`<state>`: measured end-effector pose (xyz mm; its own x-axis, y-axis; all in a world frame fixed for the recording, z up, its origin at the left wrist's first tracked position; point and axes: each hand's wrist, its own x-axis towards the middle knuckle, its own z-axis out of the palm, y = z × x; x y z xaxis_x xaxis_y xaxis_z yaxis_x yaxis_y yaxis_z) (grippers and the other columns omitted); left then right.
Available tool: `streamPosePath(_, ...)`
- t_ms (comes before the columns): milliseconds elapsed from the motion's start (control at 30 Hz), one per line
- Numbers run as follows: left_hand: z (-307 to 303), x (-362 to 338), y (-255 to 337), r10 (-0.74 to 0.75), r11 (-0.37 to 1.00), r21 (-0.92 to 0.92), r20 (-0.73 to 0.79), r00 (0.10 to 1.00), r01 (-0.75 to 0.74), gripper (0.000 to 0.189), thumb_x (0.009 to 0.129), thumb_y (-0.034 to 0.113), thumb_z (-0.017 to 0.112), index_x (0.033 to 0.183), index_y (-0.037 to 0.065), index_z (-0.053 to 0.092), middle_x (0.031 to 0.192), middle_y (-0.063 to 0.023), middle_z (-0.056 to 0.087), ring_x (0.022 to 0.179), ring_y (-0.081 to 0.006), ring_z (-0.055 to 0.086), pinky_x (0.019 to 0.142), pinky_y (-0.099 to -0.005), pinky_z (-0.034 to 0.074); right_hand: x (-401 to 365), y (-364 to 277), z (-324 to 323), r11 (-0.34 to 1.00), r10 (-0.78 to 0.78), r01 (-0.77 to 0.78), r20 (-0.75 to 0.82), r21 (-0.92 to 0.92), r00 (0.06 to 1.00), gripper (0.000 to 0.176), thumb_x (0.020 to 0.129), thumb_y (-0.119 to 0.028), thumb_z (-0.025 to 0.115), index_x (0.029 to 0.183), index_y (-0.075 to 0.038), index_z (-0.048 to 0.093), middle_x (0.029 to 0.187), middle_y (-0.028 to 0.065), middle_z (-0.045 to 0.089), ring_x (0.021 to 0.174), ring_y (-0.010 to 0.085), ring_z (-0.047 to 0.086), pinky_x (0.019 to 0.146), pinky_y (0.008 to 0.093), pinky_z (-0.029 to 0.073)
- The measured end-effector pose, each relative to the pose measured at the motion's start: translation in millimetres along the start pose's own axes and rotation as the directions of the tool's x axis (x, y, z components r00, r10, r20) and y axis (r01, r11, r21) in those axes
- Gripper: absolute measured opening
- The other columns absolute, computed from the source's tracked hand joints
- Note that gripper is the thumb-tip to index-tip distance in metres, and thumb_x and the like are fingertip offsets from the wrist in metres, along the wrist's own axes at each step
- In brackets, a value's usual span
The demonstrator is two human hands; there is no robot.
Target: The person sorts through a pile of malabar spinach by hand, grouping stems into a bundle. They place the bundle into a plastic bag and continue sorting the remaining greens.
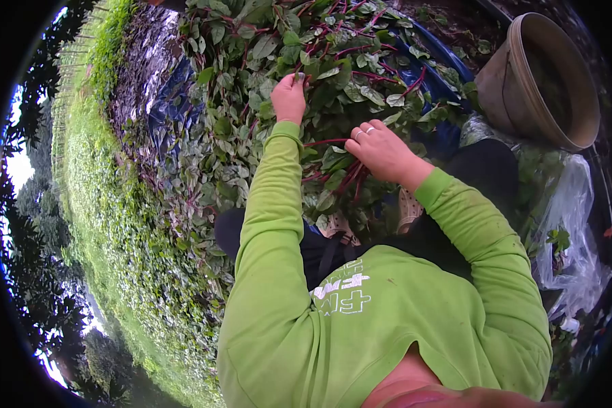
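A large heap of leafy greens with red stems (360, 51), looking like red Malabar spinach, lies in front of me. My left hand (290, 100) reaches into the heap, thumb and finger pinched at a leafy stem; the exact grip is partly hidden by leaves. My right hand (385, 152), with rings on it, is closed with fingers bent down around red stems. One long red stem (326, 142) sticks out sideways from its fingertips toward the left. Below this hand hangs a cluster of red stems and leaves (350, 180), above my shoes.
A large weathered bucket (513, 88) stands tilted at the upper right. Crumpled clear plastic (568, 231) lies on the right. Blue sheeting (432, 51) shows under the greens. Growing plants and grass (109, 204) stretch along the left.
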<state>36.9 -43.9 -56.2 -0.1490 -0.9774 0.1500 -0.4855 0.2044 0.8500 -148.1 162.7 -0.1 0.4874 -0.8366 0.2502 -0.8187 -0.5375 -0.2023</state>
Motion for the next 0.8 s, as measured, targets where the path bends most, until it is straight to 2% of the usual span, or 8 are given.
streamPosePath(200,21,-9,-17,-0.076,0.987,0.125,-0.219,0.973,0.106,0.015,0.098,0.010,0.063,0.110,0.007,0.072,0.075,-0.0061,0.073,0.067,-0.0132,0.069,0.064,-0.0298,0.052,1,-3,2,1.000,-0.001,0.002,0.052,-0.026,0.999,0.012,0.084,-0.013,0.061,0.096,-0.010,0.060,0.094,0.0069,0.061,0.097,0.0242,0.061,0.088,0.0387,0.045)
streamPosePath(367,-11,-6,-5,0.011,0.870,-0.438,-0.445,0.896,-0.228,0.031,0.104,0.029,0.062,0.121,0.003,0.066,0.110,-0.0100,0.072,0.100,-0.0176,0.069,0.083,-0.0317,0.056,-1,-1,3,1.000,0.012,-0.012,0.035,-0.018,0.999,0.011,0.085,-0.013,0.061,0.097,-0.011,0.060,0.095,0.0070,0.062,0.098,0.0244,0.062,0.088,0.0394,0.045)
streamPosePath(433,-79,-24,58,-0.585,0.599,-0.790,-0.543,0.603,-0.130,0.048,0.105,0.032,0.061,0.138,-0.001,0.052,0.129,-0.0138,0.064,0.117,-0.0188,0.062,0.094,-0.0317,0.053,-1,0,3,1.000,0.013,-0.015,0.079,0.020,0.997,0.028,0.084,-0.010,0.062,0.112,-0.012,0.062,0.099,0.0079,0.061,0.100,0.0259,0.061,0.091,0.0403,0.045)
streamPosePath(600,-113,-29,1,-0.497,0.728,-0.685,-0.511,0.701,0.017,0.046,0.107,0.020,0.055,0.146,-0.003,0.045,0.125,-0.0133,0.064,0.111,-0.0210,0.062,0.095,-0.0344,0.052,3,-9,-5,0.999,-0.033,0.029,0.171,0.022,0.985,0.059,0.084,-0.008,0.062,0.142,-0.021,0.057,0.101,0.0069,0.062,0.102,0.0256,0.061,0.094,0.0415,0.044)
streamPosePath(633,-101,-27,-9,-0.222,0.918,-0.391,-0.380,0.898,0.062,0.035,0.105,0.010,0.054,0.138,0.001,0.058,0.119,-0.0105,0.067,0.112,-0.0225,0.063,0.094,-0.0338,0.052,3,-10,-4,0.999,-0.039,0.036,0.165,0.023,0.986,0.062,0.084,-0.008,0.062,0.145,-0.023,0.055,0.101,0.0065,0.062,0.102,0.0254,0.061,0.094,0.0417,0.044)
streamPosePath(700,-78,-23,-21,0.384,0.848,0.378,0.049,0.922,-0.373,0.039,0.090,0.004,0.065,0.124,0.019,0.073,0.123,-0.0100,0.068,0.124,-0.0327,0.057,0.110,-0.0433,0.041,0,-10,0,0.999,-0.052,0.050,0.140,0.021,0.989,0.065,0.085,-0.008,0.061,0.147,-0.025,0.054,0.102,0.0059,0.062,0.102,0.0250,0.060,0.095,0.0420,0.044)
streamPosePath(733,-62,-32,-10,0.437,0.634,0.647,0.152,0.886,-0.424,0.034,0.088,0.012,0.069,0.120,0.022,0.075,0.126,-0.0106,0.068,0.135,-0.0351,0.050,0.118,-0.0524,0.030,-1,-8,1,0.998,-0.062,0.061,0.116,0.011,0.991,0.064,0.085,-0.008,0.061,0.146,-0.025,0.054,0.102,0.0057,0.062,0.102,0.0249,0.060,0.095,0.0422,0.044)
streamPosePath(800,-54,-35,-4,0.395,0.557,0.664,0.316,0.862,-0.499,0.028,0.088,0.017,0.071,0.115,0.021,0.076,0.129,-0.0100,0.067,0.140,-0.0353,0.046,0.119,-0.0560,0.028,-2,-7,3,0.998,-0.068,0.068,0.089,0.005,0.994,0.063,0.085,-0.008,0.060,0.146,-0.023,0.054,0.102,0.0056,0.062,0.102,0.0247,0.060,0.095,0.0422,0.043)
